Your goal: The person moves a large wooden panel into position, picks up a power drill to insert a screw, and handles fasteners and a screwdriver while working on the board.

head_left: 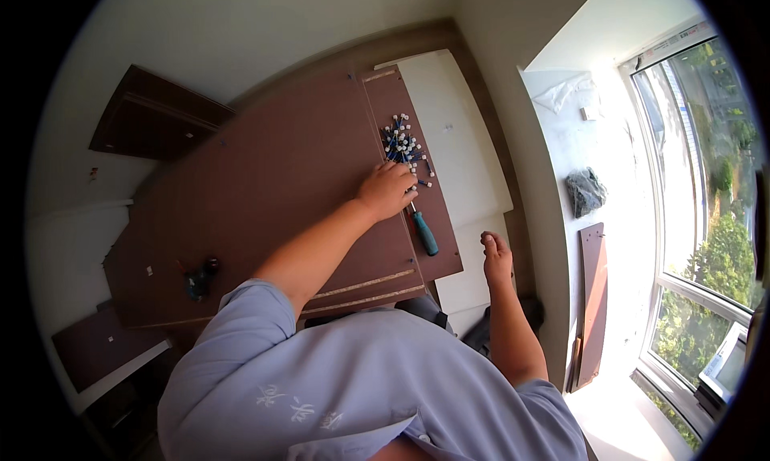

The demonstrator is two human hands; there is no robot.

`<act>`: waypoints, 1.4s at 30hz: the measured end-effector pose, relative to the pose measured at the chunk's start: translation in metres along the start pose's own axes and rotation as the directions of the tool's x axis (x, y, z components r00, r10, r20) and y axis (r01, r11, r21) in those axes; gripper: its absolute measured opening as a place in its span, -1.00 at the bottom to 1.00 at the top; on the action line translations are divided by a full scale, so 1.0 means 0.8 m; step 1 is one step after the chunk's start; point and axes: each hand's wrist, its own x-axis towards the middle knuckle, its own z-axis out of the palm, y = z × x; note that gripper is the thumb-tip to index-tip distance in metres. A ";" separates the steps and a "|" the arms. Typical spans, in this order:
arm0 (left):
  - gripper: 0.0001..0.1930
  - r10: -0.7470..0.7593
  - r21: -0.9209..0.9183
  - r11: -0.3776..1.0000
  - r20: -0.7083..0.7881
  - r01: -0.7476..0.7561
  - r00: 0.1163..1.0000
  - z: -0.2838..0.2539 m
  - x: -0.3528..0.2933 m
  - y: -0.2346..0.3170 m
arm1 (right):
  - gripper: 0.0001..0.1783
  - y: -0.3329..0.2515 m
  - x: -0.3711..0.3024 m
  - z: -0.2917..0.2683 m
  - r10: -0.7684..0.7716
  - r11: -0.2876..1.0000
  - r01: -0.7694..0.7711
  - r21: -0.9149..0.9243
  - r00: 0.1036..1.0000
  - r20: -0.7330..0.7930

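Note:
A loose pile of small furniture connectors (405, 144), with white ends and dark blue shafts, lies on a narrow brown board (441, 256). My left hand (387, 190) reaches across to the pile's near edge. Its fingers are bent and drawn together; what they grip, if anything, is hidden. Just below this hand lies a screwdriver (426, 235) with a green handle, its shaft pointing toward the hand. My right hand (497, 258) is held off to the right, apart from the boards, with its fingers curled closed. Whatever is inside it cannot be made out.
A large brown panel (281, 172) extends to the left, with a dark power tool (198, 280) on it. Pale panels (449, 132) lie to the right. Another brown panel (160, 116) leans against the wall. The windowsill holds a grey bundle (586, 192) and a brown strip (593, 300).

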 end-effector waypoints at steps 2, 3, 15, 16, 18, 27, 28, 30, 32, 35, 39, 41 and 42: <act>-0.80 0.019 -0.078 0.997 -0.095 -0.027 0.995 -0.017 -0.029 0.006 | -0.56 -0.035 0.034 0.019 -0.072 0.993 0.078 -0.084 0.995 0.074; -0.80 0.040 -0.102 0.993 -0.118 -0.052 0.992 -0.025 -0.048 0.010 | -0.53 -0.049 0.053 0.034 -0.173 0.977 0.183 -0.112 0.980 0.095; -0.87 -0.278 -0.264 0.928 -0.015 0.264 0.961 -0.064 -0.351 0.045 | -0.33 -0.156 0.148 0.208 -0.272 0.954 0.293 -0.067 0.935 0.226; -0.88 -0.344 -0.281 0.902 -0.008 0.328 0.939 -0.062 -0.370 0.045 | -0.34 -0.142 0.156 0.202 -0.289 0.957 0.285 0.051 0.932 0.220; -0.88 -0.509 -0.346 0.809 -0.004 0.476 0.861 -0.052 -0.415 0.046 | -0.42 -0.129 0.153 0.186 -0.328 0.944 0.327 0.033 0.935 0.133; -0.80 -0.896 -0.490 0.395 -0.017 0.777 0.444 -0.061 -0.554 0.051 | -0.66 -0.191 0.014 0.154 -0.525 0.819 0.570 -0.070 0.792 0.311; -0.81 -0.898 -0.482 0.414 -0.076 0.772 0.434 -0.060 -0.575 0.048 | -0.67 -0.200 -0.009 0.162 -0.577 0.744 0.658 -0.115 0.720 0.387; -0.81 -0.886 -0.449 0.463 -0.198 0.764 0.420 -0.056 -0.622 0.028 | -0.64 -0.219 -0.058 0.176 -0.478 0.756 0.639 -0.141 0.686 0.548; -0.82 -0.900 -0.468 0.427 -0.304 0.773 0.313 -0.066 -0.652 -0.003 | -0.66 -0.213 -0.093 0.194 -0.577 0.623 0.771 -0.128 0.564 0.591; -0.78 -0.890 -0.482 0.389 -0.416 0.785 0.185 -0.099 -0.702 -0.060 | -0.68 -0.206 -0.148 0.216 -0.549 0.601 0.794 -0.092 0.495 0.673; -0.43 -0.857 -0.248 0.259 -0.505 0.934 0.103 -0.139 -0.758 -0.167 | -0.70 -0.197 -0.203 0.234 -0.429 0.637 0.747 -0.191 0.548 0.718; -0.29 -0.881 -0.168 0.242 -0.452 0.956 0.143 -0.184 -0.744 -0.209 | -0.70 -0.203 -0.230 0.239 -0.399 0.636 0.723 -0.271 0.608 0.686; -0.23 -0.877 -0.077 0.281 -0.426 0.957 0.223 -0.190 -0.741 -0.232 | -0.70 -0.204 -0.245 0.236 -0.374 0.642 0.693 -0.329 0.657 0.654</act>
